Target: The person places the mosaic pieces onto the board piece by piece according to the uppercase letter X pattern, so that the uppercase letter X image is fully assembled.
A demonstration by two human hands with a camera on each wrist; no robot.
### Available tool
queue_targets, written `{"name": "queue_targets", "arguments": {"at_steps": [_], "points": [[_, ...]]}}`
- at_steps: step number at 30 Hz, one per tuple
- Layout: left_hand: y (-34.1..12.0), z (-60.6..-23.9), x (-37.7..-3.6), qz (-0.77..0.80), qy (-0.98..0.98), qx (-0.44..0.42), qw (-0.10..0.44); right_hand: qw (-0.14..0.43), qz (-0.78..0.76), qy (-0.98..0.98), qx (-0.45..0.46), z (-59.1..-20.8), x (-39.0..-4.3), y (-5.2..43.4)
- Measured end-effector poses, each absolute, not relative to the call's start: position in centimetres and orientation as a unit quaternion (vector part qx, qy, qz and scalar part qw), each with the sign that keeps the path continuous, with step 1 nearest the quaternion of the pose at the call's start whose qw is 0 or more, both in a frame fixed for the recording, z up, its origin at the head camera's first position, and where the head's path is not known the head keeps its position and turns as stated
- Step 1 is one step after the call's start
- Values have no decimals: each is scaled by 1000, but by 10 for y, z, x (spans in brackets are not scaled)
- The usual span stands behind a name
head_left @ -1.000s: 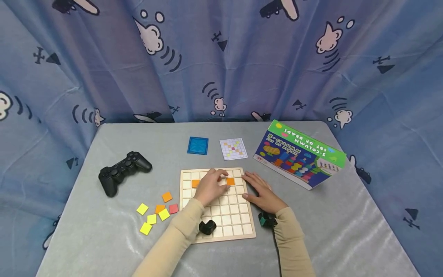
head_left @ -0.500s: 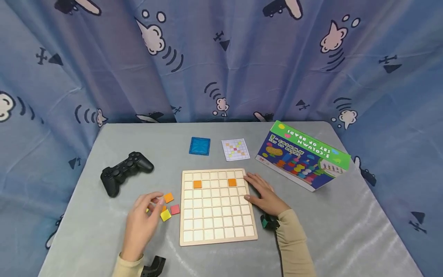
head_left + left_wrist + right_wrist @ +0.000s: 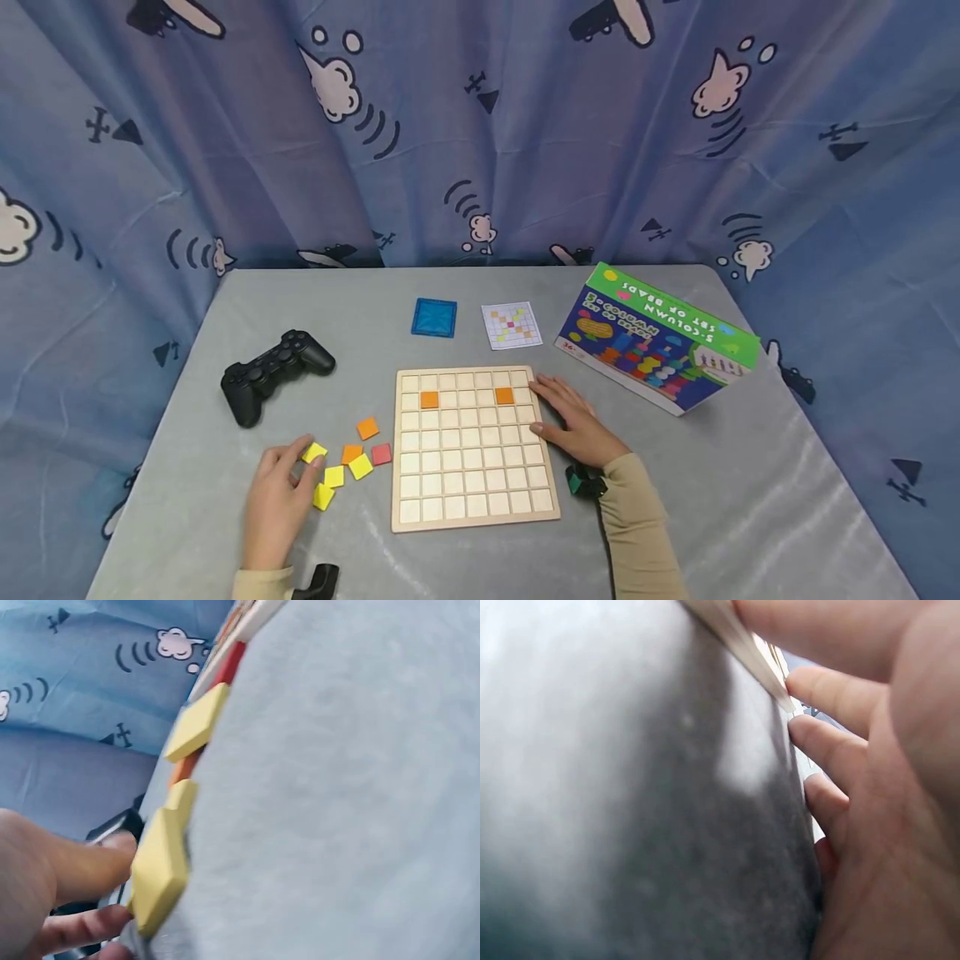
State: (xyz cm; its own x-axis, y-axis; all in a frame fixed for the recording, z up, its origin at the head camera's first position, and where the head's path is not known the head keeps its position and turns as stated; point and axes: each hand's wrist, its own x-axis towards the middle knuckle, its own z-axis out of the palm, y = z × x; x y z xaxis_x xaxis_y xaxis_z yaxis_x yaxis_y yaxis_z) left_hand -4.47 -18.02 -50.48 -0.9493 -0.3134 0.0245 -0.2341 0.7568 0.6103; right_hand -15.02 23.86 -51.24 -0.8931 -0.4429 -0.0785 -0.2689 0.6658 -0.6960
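The step in hand looks like picking up a new tile for the wooden board (image 3: 475, 450). The left hand (image 3: 276, 504) is at the loose tiles on the counter (image 3: 187, 533), its fingers curled round a yellow tile (image 3: 314, 452). It may not be lifted yet; the wrist view is blurry. Next, it needs a firm pinch and a carry over to a free square. The right hand (image 3: 573, 421) lies flat, fingers straight, holding the board's right edge still.
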Motion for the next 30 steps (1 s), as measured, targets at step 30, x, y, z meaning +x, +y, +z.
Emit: {"name": "queue_targets", "arguments": {"at_steps": [30], "points": [[-158,-467,-59,-459,-873,123,113,121,-360,905,-194,-515,-150,239]]}}
